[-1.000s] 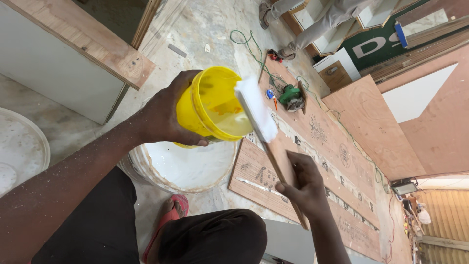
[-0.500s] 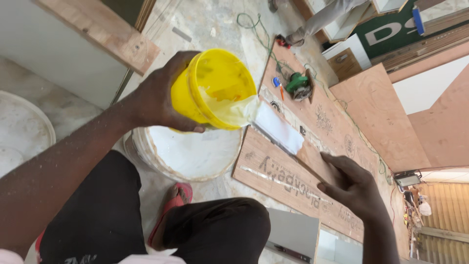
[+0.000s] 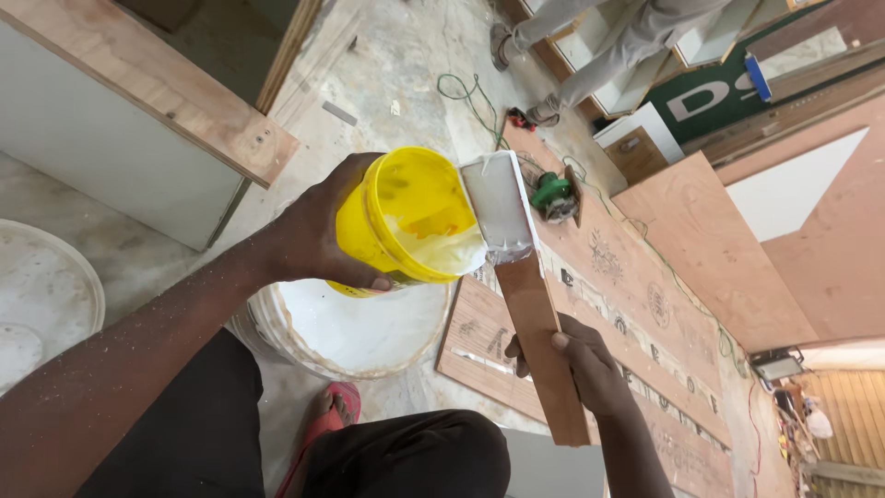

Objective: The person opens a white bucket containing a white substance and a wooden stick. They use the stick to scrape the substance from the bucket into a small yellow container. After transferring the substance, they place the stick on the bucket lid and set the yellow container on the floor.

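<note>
Two hands work together: the left hand [image 3: 318, 235] has its fingers wrapped around the tilted yellow bucket [image 3: 406, 221], while the right hand [image 3: 576, 364] grips the lower end of a wooden strip [image 3: 539, 346]. The strip's long axis runs up from those fingers, its white-coated tip touching the bucket's rim, above a white pail [image 3: 355, 327].

Co-worker's legs [image 3: 599, 55] cropped above.

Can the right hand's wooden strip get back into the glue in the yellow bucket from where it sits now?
Probably yes. The left hand tilts the yellow bucket with its open mouth toward the wooden strip, whose white-coated end already rests at the rim. Nothing lies between them, and the right hand grips the strip's lower part.
</note>
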